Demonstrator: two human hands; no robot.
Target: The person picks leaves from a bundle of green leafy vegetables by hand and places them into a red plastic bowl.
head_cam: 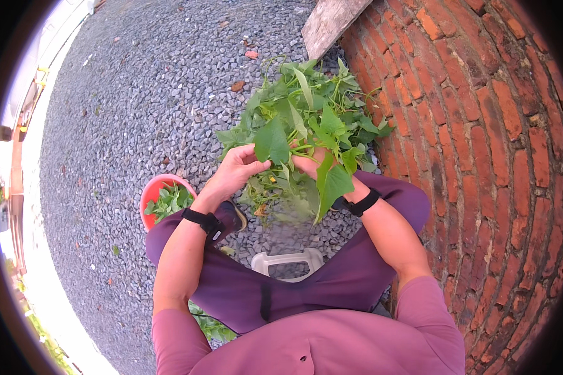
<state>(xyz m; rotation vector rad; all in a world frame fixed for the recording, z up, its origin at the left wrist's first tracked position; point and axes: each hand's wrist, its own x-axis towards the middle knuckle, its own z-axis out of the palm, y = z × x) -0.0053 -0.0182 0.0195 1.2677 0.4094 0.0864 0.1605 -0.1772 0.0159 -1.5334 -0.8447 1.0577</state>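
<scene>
My right hand (309,161) grips a bunch of leafy green vine stems (301,148), its fingers partly covered by foliage. One large leaf (335,185) hangs down over the right wrist. My left hand (234,171) is at the left side of the bunch, thumb and fingers around the edge of a broad green leaf (271,140); its fingertips are partly hidden behind it. Beyond both hands, a heap of similar vines and leaves (281,93) lies on the gravel against the wall. Loose stems and leaf scraps (262,192) lie below the hands.
A pink bucket (145,199) with picked leaves (171,201) stands outside my left knee. The brick wall (474,164) rises close on the right. A weathered board (330,28) rests at the far end of the heap. Between my legs shows a pale plastic stool (286,258) on gravel (145,103).
</scene>
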